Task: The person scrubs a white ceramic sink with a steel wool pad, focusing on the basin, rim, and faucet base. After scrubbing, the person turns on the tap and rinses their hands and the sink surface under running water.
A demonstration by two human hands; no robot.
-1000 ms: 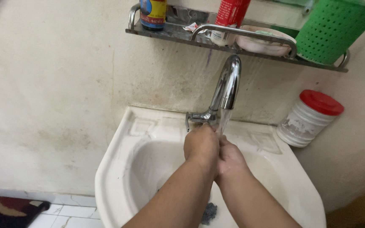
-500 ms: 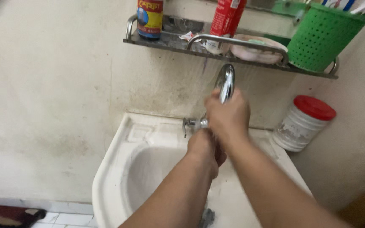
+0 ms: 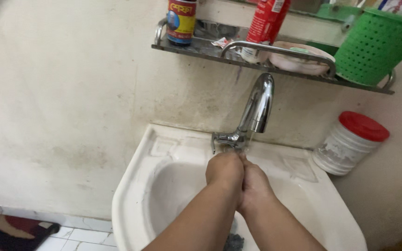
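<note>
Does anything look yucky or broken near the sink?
Nothing looks broken. The wall behind the chrome tap has dark, grimy stains, and the shelf above looks grubby. Both hands are pressed together over the white basin.

On the metal wall shelf stand a dark bottle, a red tube, a soap dish and a green basket. Below its right end sits a red-lidded white jar; far below left, a rug.

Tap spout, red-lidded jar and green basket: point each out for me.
Tap spout (image 3: 258, 104), head view, on its chrome curve.
Red-lidded jar (image 3: 345, 148), head view, on its white side.
Green basket (image 3: 375, 49), head view, on its perforated wall.
</note>
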